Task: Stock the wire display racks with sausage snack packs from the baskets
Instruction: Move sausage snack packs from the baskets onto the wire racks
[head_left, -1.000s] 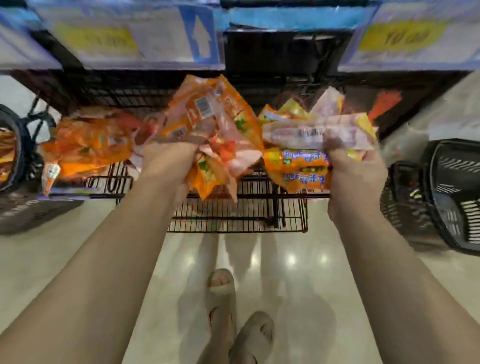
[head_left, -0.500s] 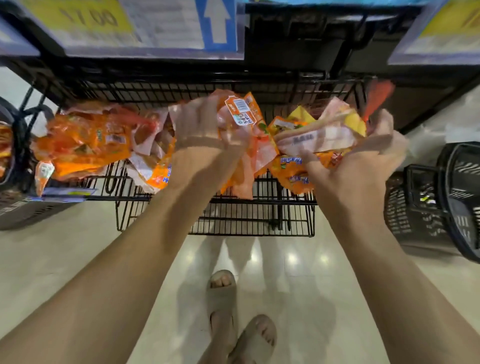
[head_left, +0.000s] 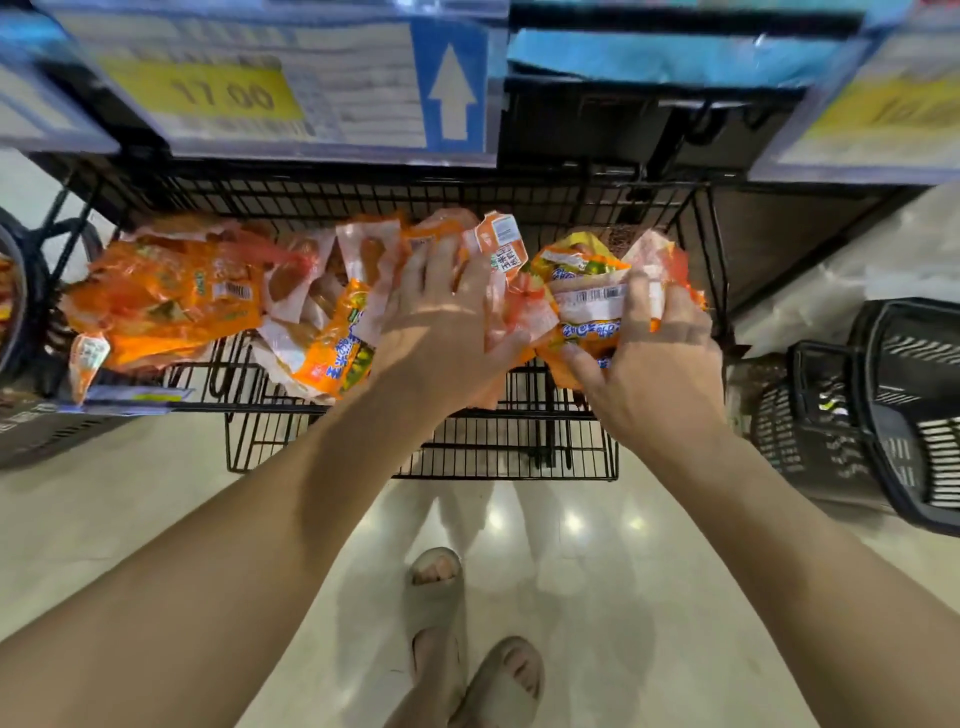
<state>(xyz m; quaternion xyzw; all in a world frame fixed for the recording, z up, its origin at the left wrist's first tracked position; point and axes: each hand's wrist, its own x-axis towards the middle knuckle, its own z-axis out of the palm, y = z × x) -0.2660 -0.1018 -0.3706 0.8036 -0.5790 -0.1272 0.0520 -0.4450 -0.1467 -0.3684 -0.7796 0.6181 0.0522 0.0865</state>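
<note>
A black wire display rack (head_left: 519, 452) stands in front of me and holds several orange sausage snack packs. One pile (head_left: 171, 296) lies at its left end, and more packs (head_left: 322, 353) lie in the middle. My left hand (head_left: 441, 322) lies flat with spread fingers on the middle packs (head_left: 498, 249) and presses them into the rack. At the rack's right end, my right hand (head_left: 649, 364) grips a yellow-orange pack with a barcode label (head_left: 587, 306) between thumb and fingers, on top of other packs.
A black plastic basket (head_left: 909, 415) sits on the floor at the right. Part of another basket (head_left: 21, 291) shows at the left edge. Price signs (head_left: 234, 93) hang on the shelf above the rack. My sandalled feet (head_left: 467, 649) stand on the glossy floor below.
Both hands have moved forward and down, bringing their packs from above the rack into it. My left hand has flattened onto its packs.
</note>
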